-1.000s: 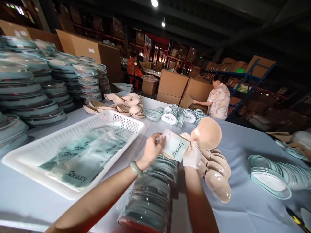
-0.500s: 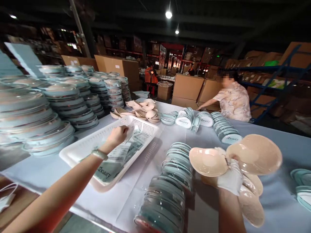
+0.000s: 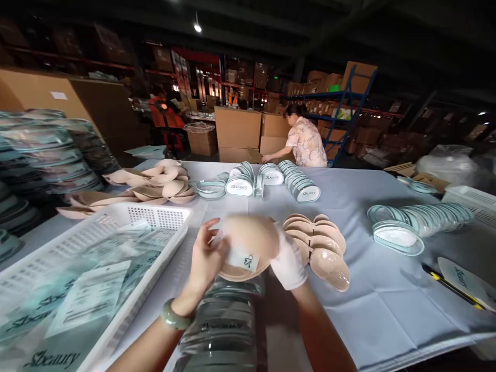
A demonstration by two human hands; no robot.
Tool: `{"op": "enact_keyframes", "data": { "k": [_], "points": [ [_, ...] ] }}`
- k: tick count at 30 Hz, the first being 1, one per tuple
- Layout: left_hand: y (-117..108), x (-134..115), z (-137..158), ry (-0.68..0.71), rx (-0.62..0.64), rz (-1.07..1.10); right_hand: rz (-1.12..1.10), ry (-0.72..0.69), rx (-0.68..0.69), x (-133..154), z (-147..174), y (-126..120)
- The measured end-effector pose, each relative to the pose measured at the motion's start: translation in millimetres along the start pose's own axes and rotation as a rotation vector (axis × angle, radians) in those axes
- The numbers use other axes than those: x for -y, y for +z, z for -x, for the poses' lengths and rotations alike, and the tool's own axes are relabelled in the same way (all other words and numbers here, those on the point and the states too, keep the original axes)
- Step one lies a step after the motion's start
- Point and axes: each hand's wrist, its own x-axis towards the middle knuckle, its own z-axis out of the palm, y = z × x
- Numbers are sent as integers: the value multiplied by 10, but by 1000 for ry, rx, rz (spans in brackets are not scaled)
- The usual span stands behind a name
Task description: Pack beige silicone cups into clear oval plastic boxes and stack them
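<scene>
In front of me, my right hand (image 3: 289, 258), in a white glove, grips a beige stick-on bra (image 3: 248, 235) by its right side, the cups folded one over the other and blurred by motion. A small printed packet (image 3: 242, 258) shows between the cups. My left hand (image 3: 207, 258), bare with a bangle at the wrist, is curled at the left edge of the cups with its thumb against the packet. Below both hands runs a row of clear, pale-blue-rimmed cases (image 3: 228, 325). More beige bras (image 3: 327, 263) lie nested right of my glove.
A white basket (image 3: 176, 214) of printed packets stands at left, with a heap of beige cups (image 3: 166, 181) behind it. Labelled cases (image 3: 239, 187) line the far side. At right lie more cases (image 3: 399, 237) and a yellow-black cutter (image 3: 453, 287). A person (image 3: 308, 142) bends beyond the table.
My left hand has come out of the basket with a packet and moved right to the bra. My right hand has brought the bra inward, its cups now folded. The view has turned right.
</scene>
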Motion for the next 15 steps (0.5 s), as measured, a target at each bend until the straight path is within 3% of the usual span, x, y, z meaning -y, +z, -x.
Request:
{"op": "enact_keyframes", "data": {
  "k": [4, 6, 8, 12, 14, 15],
  "points": [
    [-75, -206, -166, -26, 8, 32, 142, -622, 111, 96, 100, -172],
    [-32, -334, -203, -34, 34, 62, 112, -722, 132, 124, 104, -161],
    [49, -459, -226, -77, 109, 140, 105, -625, 80, 84, 58, -102],
    [85, -613, -309, -203, 472, 303, -46, -104, -128, -219, -126, -10],
    [-21, -551, -373, -169, 605, 354, -102, 30, -215, -433, -208, -21],
    [-89, -467, -400, -119, 596, 317, -109, 60, -256, -541, -238, -30]
  ]
}}
